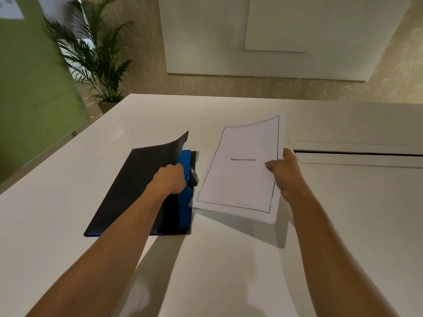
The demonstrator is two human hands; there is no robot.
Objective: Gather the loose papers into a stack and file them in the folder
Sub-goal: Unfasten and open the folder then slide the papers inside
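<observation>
A dark folder [128,191] with a blue inside [185,161] lies on the white table [229,259], left of centre. Its black cover is lifted partway, curling up at the far corner. My left hand [170,179] grips the cover's right edge, just beside a black clip [193,176] on the blue panel. My right hand [286,173] holds a stack of white papers [242,172] by its right edge, raised a little above the table to the right of the folder. The top sheet has a thin black border and the word BIBLIOGRAPHY.
A long cable slot with a raised flap [357,153] is set into the table at the right. A potted palm [96,56] stands beyond the table's far left corner, next to a green wall panel [29,88]. White wall panels hang behind the table.
</observation>
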